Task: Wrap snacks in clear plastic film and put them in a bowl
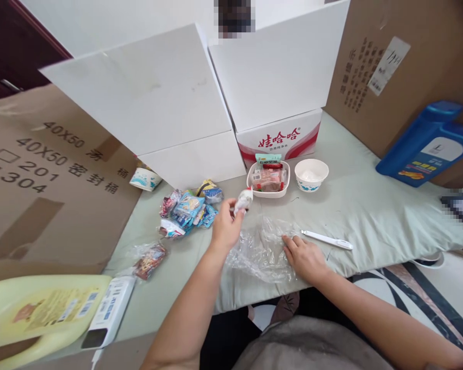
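My left hand [227, 222] is closed around a small white wrapped packet with a red tip [244, 199], held just in front of a white square bowl [269, 194]. Several packaged snacks fill that bowl. My right hand [304, 257] lies with its fingers stretched out on a crumpled clear plastic bag [262, 252]. Just beyond that hand rests a white utility knife [327, 239]. To the left of my left hand is a pile of small snack packets [191, 208], mostly blue.
A white paper bowl [311, 174] stands right of the square one. White boxes [278, 67] line the back; cardboard cartons [42, 190] flank both sides. A blue bottle [428, 144] is at right, a yellow jug [42, 313] and white power bank [110, 311] at front left.
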`<state>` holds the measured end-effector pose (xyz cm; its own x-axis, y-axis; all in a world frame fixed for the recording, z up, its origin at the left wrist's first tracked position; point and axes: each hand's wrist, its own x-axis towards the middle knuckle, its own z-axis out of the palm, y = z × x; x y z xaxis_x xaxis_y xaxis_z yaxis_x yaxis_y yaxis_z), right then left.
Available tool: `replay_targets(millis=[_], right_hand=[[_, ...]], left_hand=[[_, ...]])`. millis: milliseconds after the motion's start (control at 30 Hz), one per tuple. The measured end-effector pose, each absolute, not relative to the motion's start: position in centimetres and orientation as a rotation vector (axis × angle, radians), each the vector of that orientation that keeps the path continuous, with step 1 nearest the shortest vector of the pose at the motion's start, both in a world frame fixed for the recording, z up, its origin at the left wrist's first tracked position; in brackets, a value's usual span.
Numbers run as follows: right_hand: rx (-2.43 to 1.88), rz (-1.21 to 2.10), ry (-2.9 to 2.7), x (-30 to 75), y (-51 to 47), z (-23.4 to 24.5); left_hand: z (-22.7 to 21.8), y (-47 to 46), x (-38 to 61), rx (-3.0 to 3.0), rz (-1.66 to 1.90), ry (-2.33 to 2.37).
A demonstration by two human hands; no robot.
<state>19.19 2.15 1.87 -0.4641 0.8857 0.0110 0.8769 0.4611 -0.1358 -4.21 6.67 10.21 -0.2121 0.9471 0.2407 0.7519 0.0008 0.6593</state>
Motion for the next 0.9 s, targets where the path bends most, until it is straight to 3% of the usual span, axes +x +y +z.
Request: replay_targets(millis=[200,467,600,700,800,900], right_hand=[[-1.534,0.203,-2.572,19.4,2.3,1.9],[-1.516,0.277,-2.527,19.5,2.4,2.0],[-1.514,0.278,-2.534,19.6,2.4,2.1],[-1.503,0.240,-2.543,19.7,2.4,2.1],[-1.503,0.213,-2.535,19.6,2.4,2.0],[-1.542,0.227,-2.537,19.7,2.2,2.2]], left_hand=[[12.8,17.5,-2.5,2.169,1.126,1.983],[10.2,22.9,1.7,2.318,0.587,1.835],[10.9,20.4,1.0,2.304,0.767,1.907],[11.1,15.2,0.4,2.436,0.930,1.706],[9.3,8.5,-0.4,2.616,0.594,1.212],[6.5,3.1,-2.7,2.579,0.342,1.368]])
